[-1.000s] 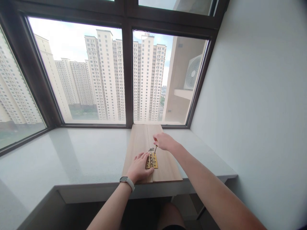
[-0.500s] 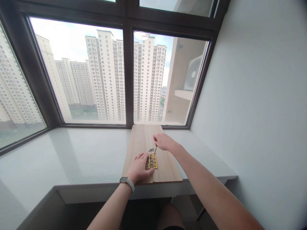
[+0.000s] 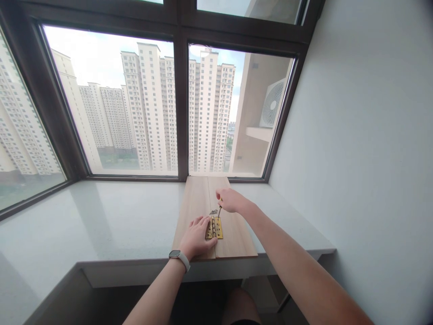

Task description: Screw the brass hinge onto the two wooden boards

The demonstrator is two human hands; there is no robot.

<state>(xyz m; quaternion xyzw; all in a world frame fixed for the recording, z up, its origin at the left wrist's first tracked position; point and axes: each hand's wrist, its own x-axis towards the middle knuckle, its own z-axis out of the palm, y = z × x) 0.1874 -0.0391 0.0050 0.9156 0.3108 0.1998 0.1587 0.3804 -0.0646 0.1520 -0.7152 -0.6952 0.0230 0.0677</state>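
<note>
A brass-coloured hinge (image 3: 218, 228) lies unfolded across the seam between two pale wooden boards (image 3: 233, 241). My left hand (image 3: 196, 237) rests flat over its left leaf, fingers stretched out near the top and thumb by the lower edge; it covers part of that leaf. In my closed right hand (image 3: 230, 200) is a screwdriver (image 3: 220, 206) with a yellow-and-black handle, mostly hidden by the fingers. The shaft points down, its tip at the upper hole of the right leaf. Whether a screw sits under the tip is too small to tell. Several small screws (image 3: 213, 212) lie just above the hinge.
The boards lie on a white windowsill counter (image 3: 128, 221), their near ends at its front edge. A dark window frame (image 3: 182, 113) rises behind them. On the right stands a white wall (image 3: 355, 135). My knee (image 3: 240, 304) is below the counter.
The screwdriver's handle is turned a little in my right hand. Both hands, the hinge and the boards stay in nearly the same place.
</note>
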